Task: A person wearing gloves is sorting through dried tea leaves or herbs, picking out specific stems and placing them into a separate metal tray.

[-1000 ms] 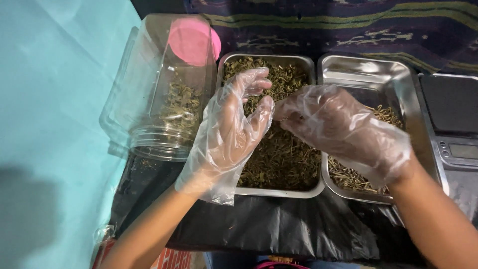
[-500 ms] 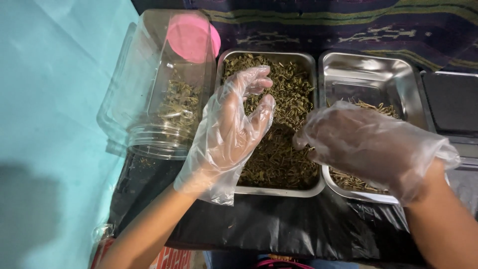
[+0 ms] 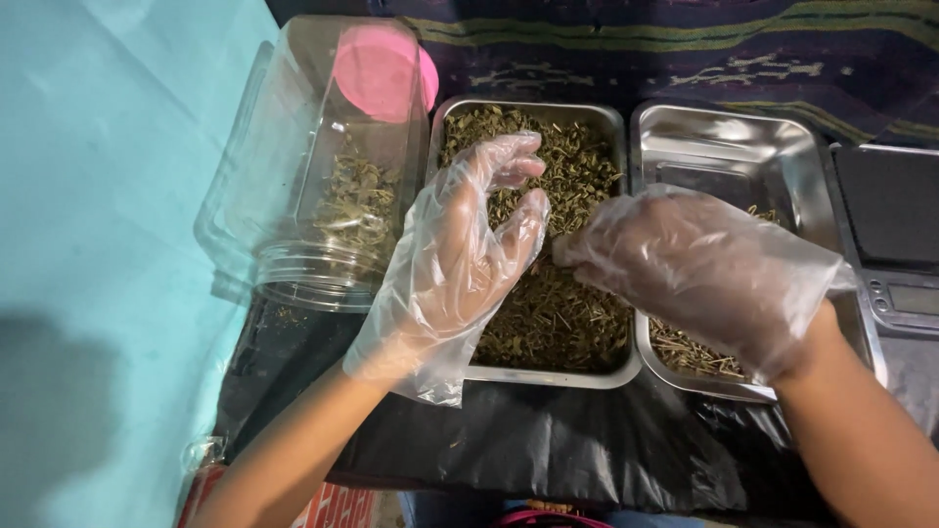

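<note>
Dried green herbs [image 3: 548,313] fill the rectangular steel tray [image 3: 548,376]. Over that tray the gloved left hand [image 3: 460,264] is held palm-up and cupped open, fingers slightly curled. From the tray's right edge, the gloved right hand [image 3: 704,269] reaches in knuckles-up, fingertips pinched together on some herbs.

One head-worn camera looks steeply down, close over two steel trays [image 3: 626,367] on the table.

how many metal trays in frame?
2. Left tray, full of dried herbs, sits beside the clear jar; right tray, nearly empty, sits beside the scale. Hands cover parts of both.
</note>
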